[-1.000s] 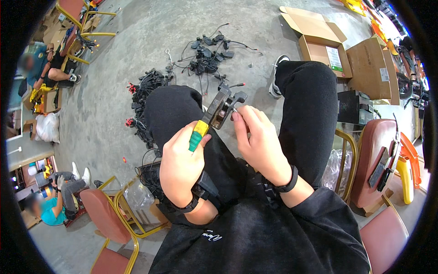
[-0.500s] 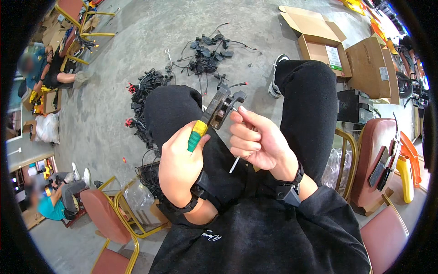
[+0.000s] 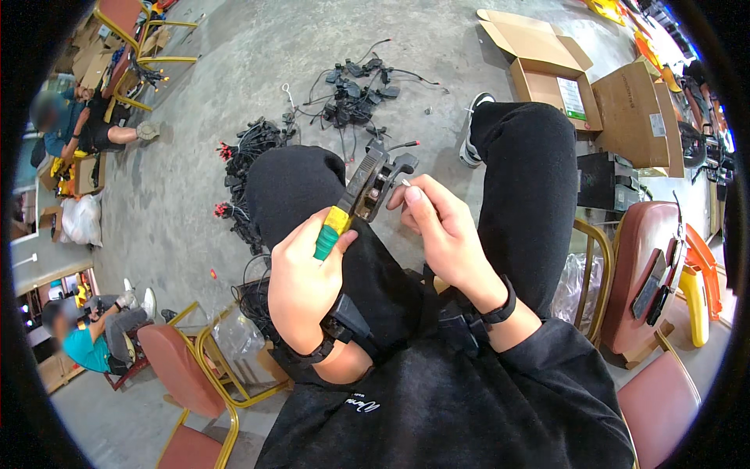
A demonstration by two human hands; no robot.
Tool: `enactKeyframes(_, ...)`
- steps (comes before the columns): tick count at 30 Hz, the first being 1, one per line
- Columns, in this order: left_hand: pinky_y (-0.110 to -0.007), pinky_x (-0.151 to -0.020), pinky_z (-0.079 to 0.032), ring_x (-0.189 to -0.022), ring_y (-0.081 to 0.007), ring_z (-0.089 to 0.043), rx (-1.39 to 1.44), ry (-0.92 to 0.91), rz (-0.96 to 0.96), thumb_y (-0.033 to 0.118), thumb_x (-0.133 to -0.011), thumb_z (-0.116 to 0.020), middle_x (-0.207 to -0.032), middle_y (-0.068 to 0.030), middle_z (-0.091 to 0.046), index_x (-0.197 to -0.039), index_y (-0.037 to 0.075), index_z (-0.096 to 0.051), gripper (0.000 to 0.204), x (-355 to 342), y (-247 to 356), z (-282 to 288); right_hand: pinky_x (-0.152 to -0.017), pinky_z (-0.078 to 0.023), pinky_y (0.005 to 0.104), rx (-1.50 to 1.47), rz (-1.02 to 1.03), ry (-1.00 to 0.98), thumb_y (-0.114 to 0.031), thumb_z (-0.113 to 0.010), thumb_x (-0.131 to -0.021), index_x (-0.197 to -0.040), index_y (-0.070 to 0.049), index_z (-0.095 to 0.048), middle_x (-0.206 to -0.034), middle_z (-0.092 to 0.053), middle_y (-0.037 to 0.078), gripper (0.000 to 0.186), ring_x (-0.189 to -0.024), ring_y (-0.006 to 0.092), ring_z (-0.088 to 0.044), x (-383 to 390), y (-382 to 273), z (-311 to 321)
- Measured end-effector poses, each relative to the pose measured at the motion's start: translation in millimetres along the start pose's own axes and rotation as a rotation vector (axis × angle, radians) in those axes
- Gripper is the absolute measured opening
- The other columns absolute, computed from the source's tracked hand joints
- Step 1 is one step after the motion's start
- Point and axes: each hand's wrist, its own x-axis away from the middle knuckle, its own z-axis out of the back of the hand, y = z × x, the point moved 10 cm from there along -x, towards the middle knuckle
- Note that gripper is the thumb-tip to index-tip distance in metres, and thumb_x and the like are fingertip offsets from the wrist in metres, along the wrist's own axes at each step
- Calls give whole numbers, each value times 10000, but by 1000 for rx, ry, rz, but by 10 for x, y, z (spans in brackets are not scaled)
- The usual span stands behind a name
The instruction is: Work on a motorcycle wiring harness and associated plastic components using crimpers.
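My left hand is closed round the yellow and green handle of a black tool with a chunky metal head, tilted up and to the right over my left knee. My right hand is beside the head's right side, fingers bent and pinched at a thin silver rod, mostly hidden by the fingers.
Tangled black cabled parts lie on the concrete floor. An open cardboard box, a taller carton and a black case are at right; padded chairs stand both sides. Two people sit at left.
My right hand turned palm up, showing the silver rod hanging below the fingers, then turned back and now hides most of it. The tool moved slightly left. The upper-left person's foot shifted right.
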Motion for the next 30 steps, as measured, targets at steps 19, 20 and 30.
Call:
enactKeyframes(19, -347, -606, -469, -674, -362, -591, 0, -14, 6, 55, -744, -684, -777, -192, -605, -949, -16, -594, 234, -12, -4, -36, -562, -415, 349, 576, 397, 150, -57, -552, -839, -888, -4, -527, -717, -523, 142, 77, -613, 336, -506, 65, -363, -8)
enactKeyframes(20, -347, -606, -469, -674, -362, -591, -2, -13, 7, 55, -744, -684, -777, -192, -605, -949, -16, -594, 234, -6, -4, -30, -562, -415, 349, 574, 398, 149, -57, -552, -839, -888, -4, -527, -717, -523, 142, 77, -613, 336, -506, 62, -365, -7)
enactKeyframes(30, -339, -605, -470, -665, -338, -601, -6, -9, 8, 54, -743, -686, -761, -182, -606, -948, -16, -596, 234, -9, 0, -15, -526, -337, 265, -284, -117, -114, -199, -439, -948, -863, -17, -523, -597, -400, 0, 218, -547, 116, -381, -2, 147, -139)
